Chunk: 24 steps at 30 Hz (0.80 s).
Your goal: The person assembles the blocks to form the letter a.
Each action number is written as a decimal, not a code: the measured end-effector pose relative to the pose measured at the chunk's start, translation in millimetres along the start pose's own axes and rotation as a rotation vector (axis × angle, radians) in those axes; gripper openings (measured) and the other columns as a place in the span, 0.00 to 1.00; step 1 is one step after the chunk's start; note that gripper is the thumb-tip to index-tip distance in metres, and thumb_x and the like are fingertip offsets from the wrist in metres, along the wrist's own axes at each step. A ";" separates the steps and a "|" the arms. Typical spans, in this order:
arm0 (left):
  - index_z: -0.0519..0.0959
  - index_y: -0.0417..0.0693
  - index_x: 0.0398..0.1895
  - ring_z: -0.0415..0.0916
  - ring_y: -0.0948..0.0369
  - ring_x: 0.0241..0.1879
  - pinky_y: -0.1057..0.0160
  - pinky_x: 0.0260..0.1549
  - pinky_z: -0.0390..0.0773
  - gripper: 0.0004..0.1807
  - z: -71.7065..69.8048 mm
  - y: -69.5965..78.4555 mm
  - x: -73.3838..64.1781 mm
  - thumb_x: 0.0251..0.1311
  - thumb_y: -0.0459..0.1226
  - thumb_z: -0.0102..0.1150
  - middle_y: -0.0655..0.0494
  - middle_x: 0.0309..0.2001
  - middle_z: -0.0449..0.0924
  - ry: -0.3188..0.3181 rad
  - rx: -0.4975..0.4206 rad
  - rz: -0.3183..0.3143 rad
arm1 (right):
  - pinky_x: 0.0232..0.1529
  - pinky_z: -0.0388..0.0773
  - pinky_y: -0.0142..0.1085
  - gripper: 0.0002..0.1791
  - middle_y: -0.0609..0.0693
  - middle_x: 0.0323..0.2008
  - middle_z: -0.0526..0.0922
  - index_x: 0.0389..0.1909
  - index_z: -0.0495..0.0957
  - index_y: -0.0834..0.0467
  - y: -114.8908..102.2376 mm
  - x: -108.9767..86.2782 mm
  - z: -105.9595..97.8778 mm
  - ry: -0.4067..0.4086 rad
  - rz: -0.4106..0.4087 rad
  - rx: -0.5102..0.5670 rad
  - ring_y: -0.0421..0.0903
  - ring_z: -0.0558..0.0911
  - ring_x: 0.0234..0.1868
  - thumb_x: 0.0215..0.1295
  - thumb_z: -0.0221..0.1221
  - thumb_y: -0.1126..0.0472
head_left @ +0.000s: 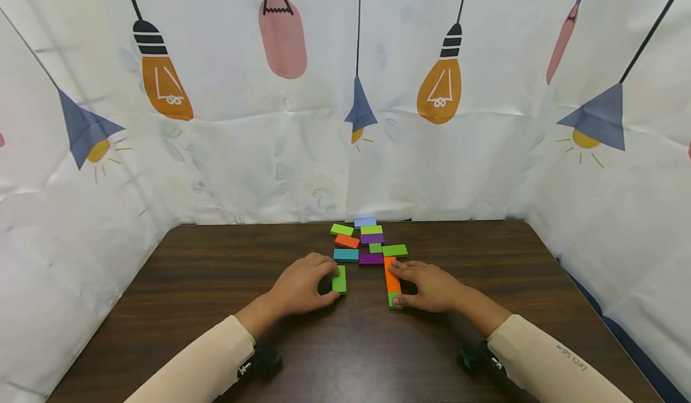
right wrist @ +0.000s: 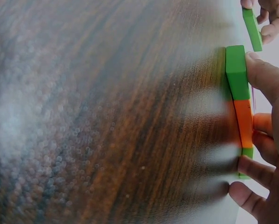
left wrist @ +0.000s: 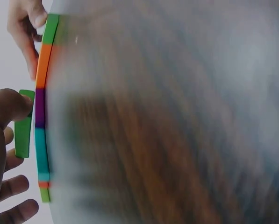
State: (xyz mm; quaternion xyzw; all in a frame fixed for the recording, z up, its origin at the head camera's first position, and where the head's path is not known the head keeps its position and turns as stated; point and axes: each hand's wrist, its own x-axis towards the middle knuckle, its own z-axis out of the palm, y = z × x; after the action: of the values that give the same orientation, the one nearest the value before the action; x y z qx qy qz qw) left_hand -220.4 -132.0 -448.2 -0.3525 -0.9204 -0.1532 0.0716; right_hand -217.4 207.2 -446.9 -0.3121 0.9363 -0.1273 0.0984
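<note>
My left hand (head_left: 306,284) pinches a green block (head_left: 339,280) between thumb and fingertips. In the left wrist view this green block (left wrist: 24,123) stands apart from the row behind it, slightly tilted. On the right, my right hand (head_left: 432,286) rests against an orange block (head_left: 392,276) and a green block (head_left: 395,300) set end to end. Its thumb touches the green block (right wrist: 237,72) while the index finger lies at the orange block (right wrist: 243,122); the other fingers are spread and fairly straight. Beyond both hands lie a teal block (head_left: 346,255) and a purple block (head_left: 370,259), side by side.
Farther back sit a small green block (head_left: 375,248), a green block (head_left: 394,250), another purple block (head_left: 372,239), a red-orange block (head_left: 347,241), two light green blocks and a blue block (head_left: 364,222) near the table's rear edge. Patterned white cloth (head_left: 243,151) surrounds the dark wooden table (head_left: 216,283).
</note>
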 end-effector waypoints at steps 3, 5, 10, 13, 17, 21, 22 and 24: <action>0.82 0.57 0.51 0.74 0.58 0.58 0.53 0.56 0.78 0.20 1.7 6.3 0.5 0.59 0.52 0.70 0.62 0.54 0.79 -0.002 -0.008 0.025 | 0.68 0.60 0.66 0.47 0.50 0.77 0.62 0.79 0.62 0.53 0.2 0.0 -0.1 -0.001 0.001 0.000 0.58 0.63 0.75 0.68 0.55 0.28; 0.82 0.57 0.51 0.74 0.58 0.58 0.53 0.56 0.78 0.20 2.3 10.6 0.8 0.60 0.52 0.70 0.62 0.54 0.79 -0.001 -0.012 0.039 | 0.68 0.60 0.66 0.47 0.50 0.77 0.62 0.79 0.62 0.53 0.3 0.0 -0.1 0.001 -0.001 0.001 0.58 0.63 0.75 0.68 0.55 0.28; 0.82 0.57 0.51 0.74 0.58 0.59 0.53 0.57 0.77 0.20 3.9 20.9 2.0 0.60 0.53 0.70 0.61 0.55 0.79 0.002 -0.013 0.060 | 0.68 0.61 0.66 0.47 0.50 0.77 0.62 0.79 0.62 0.53 0.9 0.2 0.5 0.004 -0.005 -0.001 0.58 0.63 0.75 0.68 0.55 0.28; 0.82 0.57 0.51 0.74 0.58 0.59 0.53 0.58 0.77 0.20 5.2 26.8 2.7 0.59 0.53 0.70 0.60 0.56 0.80 0.002 -0.016 0.069 | 0.68 0.61 0.65 0.47 0.49 0.77 0.62 0.79 0.62 0.53 1.1 0.1 0.5 0.007 -0.004 -0.004 0.57 0.63 0.75 0.68 0.55 0.28; 0.82 0.57 0.51 0.74 0.58 0.59 0.54 0.58 0.76 0.20 6.8 34.5 2.7 0.60 0.53 0.70 0.60 0.56 0.79 -0.009 -0.026 0.079 | 0.68 0.61 0.65 0.47 0.49 0.77 0.62 0.79 0.62 0.52 1.4 0.2 0.2 0.011 0.002 -0.004 0.57 0.63 0.75 0.67 0.56 0.28; 0.82 0.57 0.52 0.74 0.58 0.59 0.53 0.58 0.77 0.20 8.6 41.4 1.9 0.60 0.54 0.69 0.60 0.57 0.79 -0.030 -0.035 0.081 | 0.68 0.61 0.65 0.47 0.48 0.77 0.62 0.79 0.62 0.51 1.8 0.6 0.9 0.008 0.005 -0.002 0.56 0.63 0.75 0.67 0.55 0.27; 0.82 0.57 0.52 0.74 0.58 0.59 0.53 0.58 0.77 0.20 9.2 43.0 1.7 0.61 0.54 0.69 0.60 0.57 0.79 -0.035 -0.037 0.081 | 0.68 0.61 0.65 0.47 0.48 0.77 0.62 0.79 0.62 0.51 1.9 0.8 1.1 0.010 0.003 -0.001 0.57 0.63 0.75 0.67 0.55 0.27; 0.82 0.57 0.52 0.74 0.59 0.59 0.53 0.58 0.77 0.20 11.0 45.8 1.7 0.61 0.54 0.69 0.60 0.57 0.79 -0.039 -0.040 0.084 | 0.68 0.62 0.65 0.48 0.48 0.77 0.62 0.79 0.62 0.51 2.5 1.1 1.7 0.011 -0.001 -0.001 0.57 0.63 0.75 0.67 0.54 0.27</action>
State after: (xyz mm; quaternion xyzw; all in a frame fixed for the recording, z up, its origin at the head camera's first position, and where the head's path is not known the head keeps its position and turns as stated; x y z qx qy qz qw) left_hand -191.2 -95.1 -447.5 -0.3953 -0.9027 -0.1615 0.0532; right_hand -219.1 208.1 -449.4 -0.3118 0.9368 -0.1285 0.0930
